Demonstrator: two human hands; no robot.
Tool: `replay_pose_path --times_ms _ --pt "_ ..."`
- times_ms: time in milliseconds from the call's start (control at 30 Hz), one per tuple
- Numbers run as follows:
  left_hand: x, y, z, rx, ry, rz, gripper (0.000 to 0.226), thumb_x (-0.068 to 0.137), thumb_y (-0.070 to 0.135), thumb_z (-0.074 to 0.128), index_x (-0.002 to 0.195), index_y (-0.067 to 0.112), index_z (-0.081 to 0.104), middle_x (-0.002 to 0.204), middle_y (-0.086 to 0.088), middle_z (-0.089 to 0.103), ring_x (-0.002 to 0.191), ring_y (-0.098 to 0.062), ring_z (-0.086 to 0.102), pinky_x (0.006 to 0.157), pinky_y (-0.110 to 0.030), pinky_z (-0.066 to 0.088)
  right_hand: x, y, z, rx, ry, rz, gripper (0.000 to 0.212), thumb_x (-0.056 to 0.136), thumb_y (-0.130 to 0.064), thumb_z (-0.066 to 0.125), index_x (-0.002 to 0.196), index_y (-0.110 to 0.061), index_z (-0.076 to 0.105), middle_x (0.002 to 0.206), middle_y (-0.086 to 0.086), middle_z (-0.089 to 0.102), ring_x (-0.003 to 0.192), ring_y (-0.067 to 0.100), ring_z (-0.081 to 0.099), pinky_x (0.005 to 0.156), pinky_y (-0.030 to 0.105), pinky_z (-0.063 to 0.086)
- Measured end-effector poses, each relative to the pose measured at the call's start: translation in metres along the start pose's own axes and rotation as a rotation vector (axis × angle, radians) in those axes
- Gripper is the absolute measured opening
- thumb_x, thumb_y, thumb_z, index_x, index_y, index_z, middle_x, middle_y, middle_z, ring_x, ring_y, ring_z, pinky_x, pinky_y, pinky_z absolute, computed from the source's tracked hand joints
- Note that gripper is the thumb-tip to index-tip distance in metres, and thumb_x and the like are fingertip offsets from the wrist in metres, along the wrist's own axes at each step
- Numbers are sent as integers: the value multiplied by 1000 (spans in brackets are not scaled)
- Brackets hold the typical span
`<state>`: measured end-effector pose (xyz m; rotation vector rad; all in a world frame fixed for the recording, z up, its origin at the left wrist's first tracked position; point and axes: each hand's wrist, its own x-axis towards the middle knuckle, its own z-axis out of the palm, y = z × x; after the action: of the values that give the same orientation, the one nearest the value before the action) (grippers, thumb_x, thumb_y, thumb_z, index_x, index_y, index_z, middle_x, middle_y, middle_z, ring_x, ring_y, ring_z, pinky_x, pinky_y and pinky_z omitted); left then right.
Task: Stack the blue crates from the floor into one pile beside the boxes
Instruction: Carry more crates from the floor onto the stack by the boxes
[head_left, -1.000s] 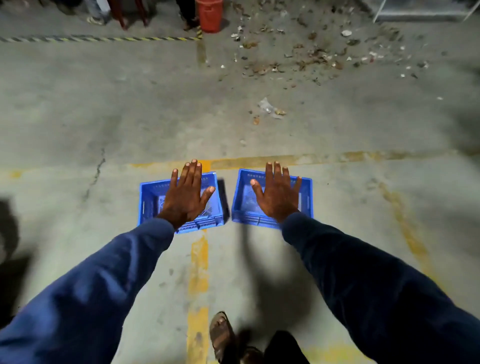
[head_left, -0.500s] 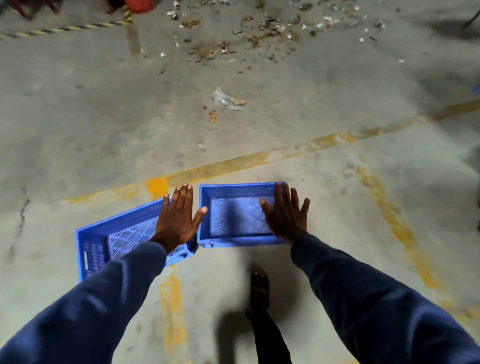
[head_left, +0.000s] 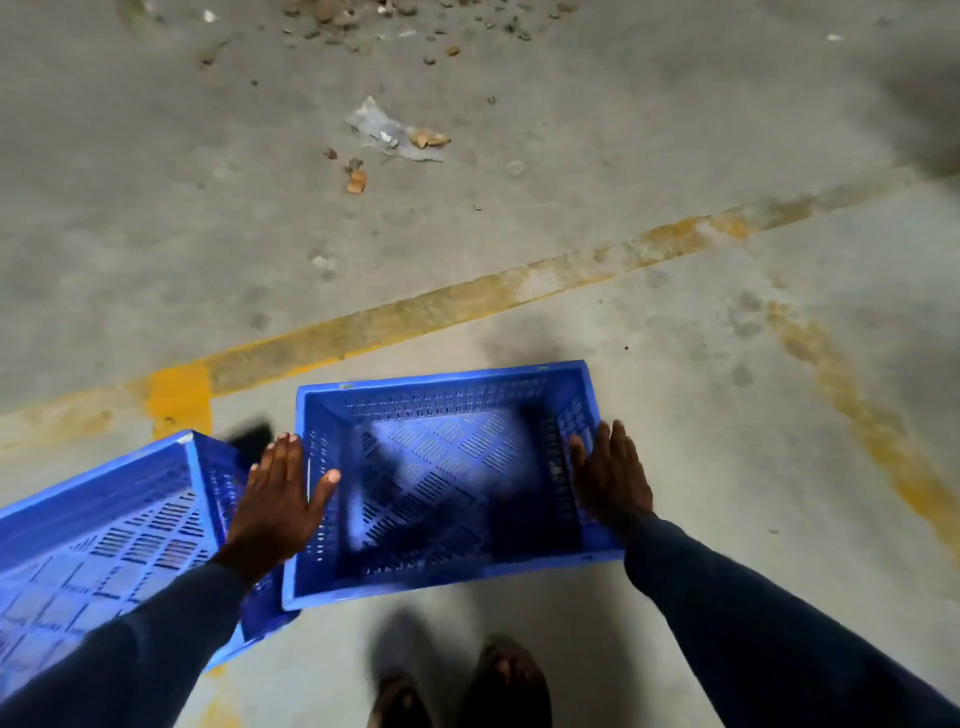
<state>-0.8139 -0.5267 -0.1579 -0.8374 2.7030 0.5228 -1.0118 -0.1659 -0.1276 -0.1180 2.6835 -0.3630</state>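
Observation:
Two empty blue slotted crates stand side by side on the concrete floor just in front of me. The right crate (head_left: 447, 478) lies between my hands. My left hand (head_left: 278, 501) hovers flat with fingers spread over that crate's left wall, at the gap to the left crate (head_left: 111, 540). My right hand (head_left: 610, 475) is at the right crate's right wall, fingers extended; whether it touches the rim I cannot tell. Neither hand holds anything. My left sleeve hides part of the left crate.
Worn yellow floor lines (head_left: 467, 299) run behind the crates and down the right side. A scrap of plastic wrapper (head_left: 387, 132) and scattered litter lie farther off. My sandalled feet (head_left: 467, 686) are at the bottom edge.
I have stepped closer and bent down, so the crates look larger and nearer. Both hands have dropped from above the crates to either side of the right crate.

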Motion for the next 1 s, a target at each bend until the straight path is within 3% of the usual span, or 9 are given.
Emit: replay_pose_path --times_ms 67,133,233,300,433,567,733,867,1000 --pt "21 -8 29 -227 -53 -194 76 98 55 34 143 -7 33 145 -32 39 135 -45 37 111 -51 29 23 17 28 86 -27 35 68 101 -55 27 148 -6 31 156 23 31 141 41 34 109 47 32" --pt "32 -9 43 -464 -35 -371 54 99 49 35 113 -1 49 105 -30 58 102 -43 57 87 -46 41 40 29 49 189 19 110 61 101 -56 28 133 -6 41 134 31 49 120 47 52 92 48 41" --pt "41 -12 51 -750 65 -510 45 102 44 34 72 13 46 57 -11 51 52 -25 53 50 -30 41 66 38 62 256 90 204 52 105 -45 32 114 1 52 115 36 59 107 51 57 83 46 42" --pt "46 -18 55 -912 85 -565 44 102 45 37 70 16 48 54 -5 48 41 -13 48 34 -20 35 80 41 59 344 23 291 61 105 -49 30 114 4 58 122 34 59 113 49 56 88 43 42" --pt "45 -27 57 -1066 105 -630 51 94 58 48 89 9 64 66 -9 56 41 -15 51 50 -29 46 98 52 54 519 -80 343 85 90 -73 32 99 3 69 106 29 69 97 42 65 86 41 49" --pt "34 -15 23 -1091 151 -581 47 97 51 47 77 10 60 51 -2 55 31 -6 46 33 -17 38 97 61 30 651 -52 349 83 72 -82 43 69 -4 68 75 20 71 79 44 69 81 54 56" --pt "7 7 -72 -1158 200 -483 44 97 48 49 79 11 62 44 5 55 34 -9 44 35 -17 36 49 18 -73 703 -16 341 67 86 -69 53 62 -7 65 67 16 70 67 36 66 78 53 56" --pt "-28 32 -169 -1166 223 -453 53 97 50 48 70 6 58 43 -1 52 33 -11 42 36 -17 35 9 -21 -169 721 22 307 71 86 -70 54 63 -4 66 74 22 72 68 36 66 78 52 56" --pt "-69 49 -257 -1176 253 -469 52 97 50 48 80 2 61 59 -13 53 37 -16 43 46 -26 39 -24 -50 -254 776 21 237 87 53 -94 54 50 -8 62 56 11 65 58 27 58 74 49 56"
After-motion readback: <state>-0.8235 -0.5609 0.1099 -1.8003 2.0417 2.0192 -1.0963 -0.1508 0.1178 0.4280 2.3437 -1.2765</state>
